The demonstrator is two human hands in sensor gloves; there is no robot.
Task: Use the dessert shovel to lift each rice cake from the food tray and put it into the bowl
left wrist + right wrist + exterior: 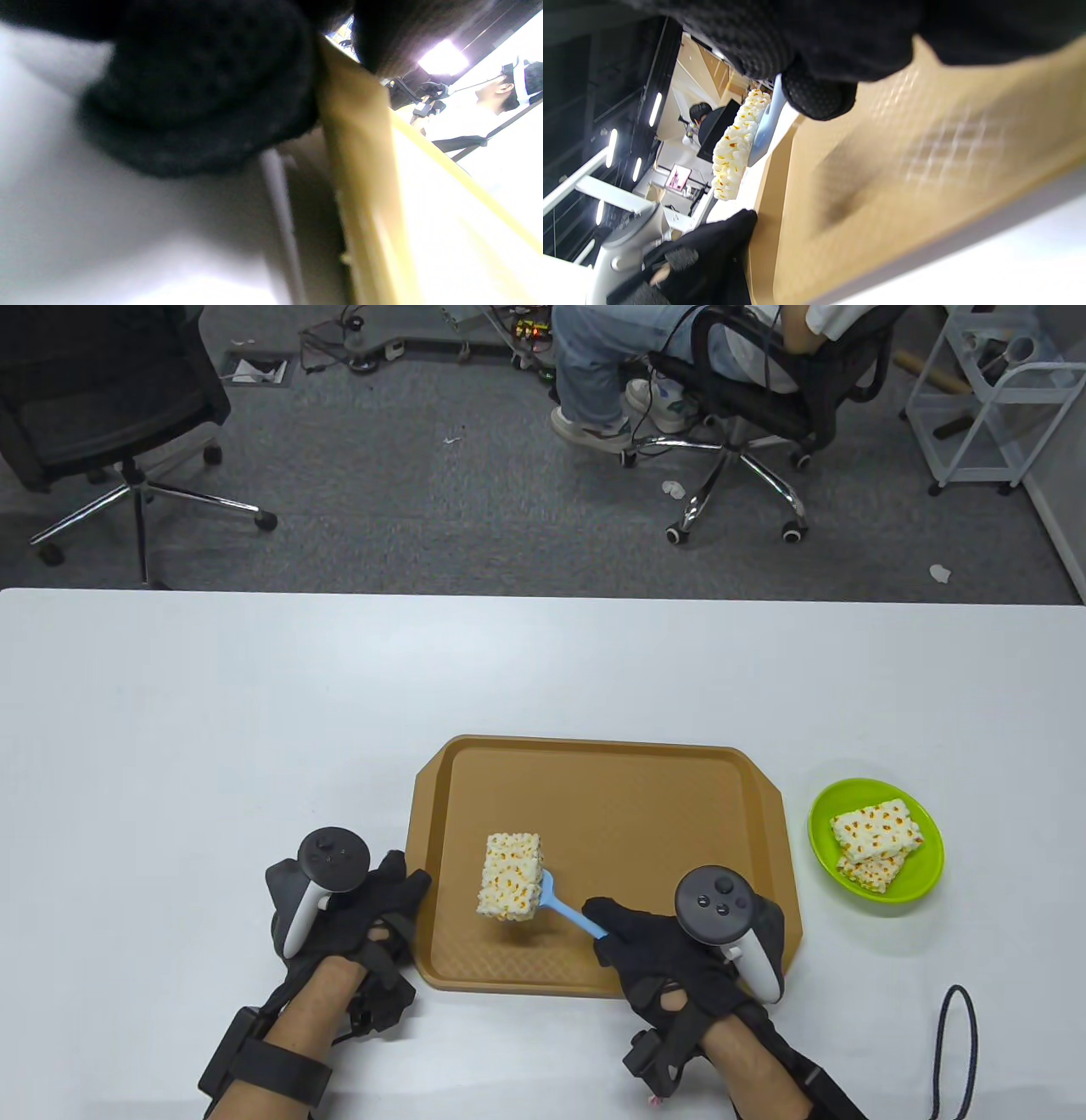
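A white rice cake [509, 877] flecked with orange rides on the blade of a light blue dessert shovel [567, 909], raised a little above the brown food tray [611, 806]; its shadow lies on the tray below. My right hand [645, 937] grips the shovel's handle over the tray's near right part. The right wrist view shows the rice cake [734, 146] on the blue shovel [765, 127] edge-on, with a gloved fingertip [818, 99] against the handle. My left hand [382, 912] rests against the tray's left edge, fingers touching the rim [356, 140]. A green bowl [920, 857] right of the tray holds two stacked rice cakes [874, 840].
A black cable loop [954, 1052] lies on the white table at the near right. Beyond the table's far edge stand two office chairs [93, 415], a seated person [636, 364] and a white trolley [993, 407].
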